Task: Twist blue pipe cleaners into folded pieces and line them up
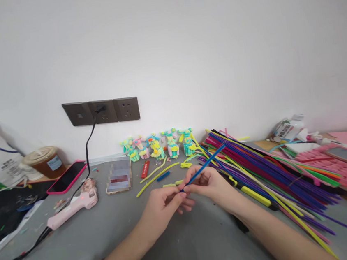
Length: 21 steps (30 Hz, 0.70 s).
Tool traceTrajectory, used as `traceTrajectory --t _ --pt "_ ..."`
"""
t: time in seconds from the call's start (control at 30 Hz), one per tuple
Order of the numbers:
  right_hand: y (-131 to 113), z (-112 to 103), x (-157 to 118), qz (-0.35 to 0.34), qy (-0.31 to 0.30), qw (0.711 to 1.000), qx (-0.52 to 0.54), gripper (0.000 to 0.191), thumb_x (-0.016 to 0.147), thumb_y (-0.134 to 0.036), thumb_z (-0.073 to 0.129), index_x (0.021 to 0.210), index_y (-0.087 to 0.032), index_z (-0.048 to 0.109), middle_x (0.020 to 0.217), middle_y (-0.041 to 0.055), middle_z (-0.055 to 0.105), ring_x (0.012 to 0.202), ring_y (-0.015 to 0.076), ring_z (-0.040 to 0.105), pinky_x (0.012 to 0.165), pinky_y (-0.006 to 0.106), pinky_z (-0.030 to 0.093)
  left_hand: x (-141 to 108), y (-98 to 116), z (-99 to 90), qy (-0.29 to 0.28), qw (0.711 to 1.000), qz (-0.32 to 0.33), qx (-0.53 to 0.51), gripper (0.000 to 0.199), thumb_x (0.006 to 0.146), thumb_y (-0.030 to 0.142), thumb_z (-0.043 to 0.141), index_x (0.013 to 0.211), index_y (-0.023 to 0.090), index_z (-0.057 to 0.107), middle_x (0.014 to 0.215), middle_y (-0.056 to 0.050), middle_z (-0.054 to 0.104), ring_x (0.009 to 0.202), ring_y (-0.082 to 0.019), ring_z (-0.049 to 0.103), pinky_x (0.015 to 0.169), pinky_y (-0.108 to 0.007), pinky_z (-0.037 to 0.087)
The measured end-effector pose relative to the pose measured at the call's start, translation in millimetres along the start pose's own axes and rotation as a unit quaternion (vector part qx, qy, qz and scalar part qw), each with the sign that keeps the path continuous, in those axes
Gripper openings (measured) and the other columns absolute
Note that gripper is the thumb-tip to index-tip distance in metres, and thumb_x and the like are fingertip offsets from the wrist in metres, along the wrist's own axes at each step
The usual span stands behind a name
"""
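A blue pipe cleaner [206,163] slants up to the right from between my hands. My left hand [165,205] pinches its lower end between thumb and forefinger. My right hand [205,182] grips the same stem just above, its fingers curled and touching the left fingertips. The very end of the stem is mostly hidden by the fingers. Behind my hands lie a short blue piece [163,176] and a yellow pipe cleaner [156,179]. Several small pastel pipe-cleaner figures [156,146] stand in a row against the wall.
A big bundle of coloured pipe cleaners [268,174] covers the right side, with a yellow-and-black tool [256,196] beside my right forearm. At left lie a pink glue gun [73,211] with its cord, a pink-cased phone [67,177], another phone [118,175] and a drink cup [46,162].
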State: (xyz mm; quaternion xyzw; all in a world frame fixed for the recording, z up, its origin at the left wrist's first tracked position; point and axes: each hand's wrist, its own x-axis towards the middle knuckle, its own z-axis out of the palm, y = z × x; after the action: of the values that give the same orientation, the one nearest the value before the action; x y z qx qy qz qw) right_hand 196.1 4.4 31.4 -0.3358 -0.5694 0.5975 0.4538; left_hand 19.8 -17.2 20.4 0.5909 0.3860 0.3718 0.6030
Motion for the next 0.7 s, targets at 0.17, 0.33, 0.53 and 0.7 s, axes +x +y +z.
traceTrajectory --t 0.17,0.33,0.53,0.7 --pt "-0.2 -0.3 0.3 0.008 0.001 1.0 0.026 0.018 0.075 -0.03 0.077 0.081 -0.016 0.067 0.078 0.0029 0.074 0.069 0.0129 0.067 0.068 0.025 0.052 -0.1 -2.9 -2.0 0.009 1.0 0.02 0.022 0.032 0.088 0.04 0.057 0.088 0.013 0.074 0.084 -0.013 0.077 0.071 -0.021 0.072 0.061 -0.024 0.05" --pt "0.7 -4.3 -0.6 0.058 0.006 0.997 0.045 0.021 0.069 -0.029 0.081 0.08 -0.016 0.068 0.07 -0.0002 0.07 0.064 0.011 0.062 0.063 0.023 0.046 0.4 -1.5 -6.5 -0.025 0.993 0.056 0.104 0.031 0.092 0.034 0.05 0.095 0.015 0.074 0.09 -0.009 0.078 0.078 -0.02 0.072 0.067 -0.024 0.052" --pt "0.1 -6.3 -2.3 0.069 0.005 0.997 0.03 0.023 0.068 -0.028 0.081 0.08 -0.016 0.066 0.072 0.0001 0.069 0.068 0.0125 0.064 0.066 0.024 0.047 -0.3 1.1 -9.5 -0.028 0.983 0.085 0.16 0.028 0.092 0.03 0.05 0.091 0.018 0.075 0.091 -0.007 0.077 0.084 -0.02 0.071 0.071 -0.023 0.051" --pt "-5.7 -4.2 -0.3 -0.038 0.083 0.994 -0.062 0.02 0.07 -0.028 0.078 0.075 -0.018 0.063 0.065 -0.0018 0.063 0.059 0.0118 0.059 0.058 0.024 0.047 2.8 -1.7 -10.0 0.028 0.997 0.036 0.066 0.027 0.088 0.037 0.058 0.102 0.018 0.071 0.091 -0.008 0.076 0.082 -0.019 0.069 0.063 -0.023 0.052"
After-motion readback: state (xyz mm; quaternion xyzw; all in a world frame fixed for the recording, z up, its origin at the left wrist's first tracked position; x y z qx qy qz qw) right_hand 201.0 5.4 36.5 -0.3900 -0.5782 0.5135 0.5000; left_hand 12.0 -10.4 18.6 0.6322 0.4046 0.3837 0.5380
